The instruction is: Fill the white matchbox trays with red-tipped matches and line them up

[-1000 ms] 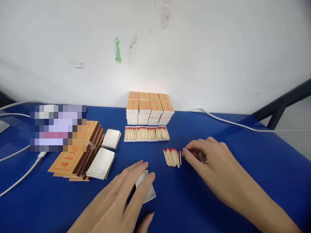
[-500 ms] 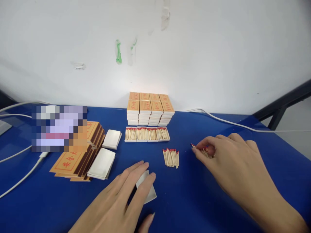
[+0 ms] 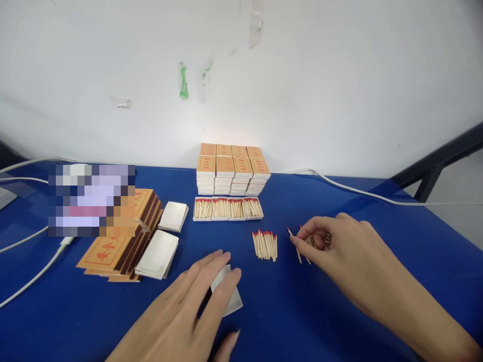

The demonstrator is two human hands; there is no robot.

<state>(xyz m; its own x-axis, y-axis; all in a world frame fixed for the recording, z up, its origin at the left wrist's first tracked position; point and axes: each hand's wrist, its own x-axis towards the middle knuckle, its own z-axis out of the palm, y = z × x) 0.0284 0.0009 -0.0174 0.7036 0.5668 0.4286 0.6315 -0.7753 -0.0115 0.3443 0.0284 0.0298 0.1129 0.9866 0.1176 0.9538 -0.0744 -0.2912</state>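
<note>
My left hand (image 3: pixel 188 306) lies with fingers stretched and apart over a small white matchbox tray (image 3: pixel 231 296), its index and middle fingers resting on it. My right hand (image 3: pixel 332 251) is pinched, thumb to index finger, at a red-tipped match (image 3: pixel 297 251) standing tilted near the blue table. More matches (image 3: pixel 308 241) show under and between its fingers, partly hidden. Left of that hand is a loose bundle of matches (image 3: pixel 265 246) lying side by side, heads away from me. Behind it stands a row of several open trays filled with matches (image 3: pixel 237 208).
A block of stacked orange-topped matchboxes (image 3: pixel 233 168) stands by the wall. At left are flattened orange sleeves (image 3: pixel 105 249), two piles of white trays (image 3: pixel 157 254), a blurred-out device (image 3: pixel 92 201) and white cables (image 3: pixel 35 289). Another cable (image 3: pixel 358 192) crosses the back right.
My right hand has shifted slightly down and left, and a match now shows tilted below its fingertips. My left hand and the tray under it stay put.
</note>
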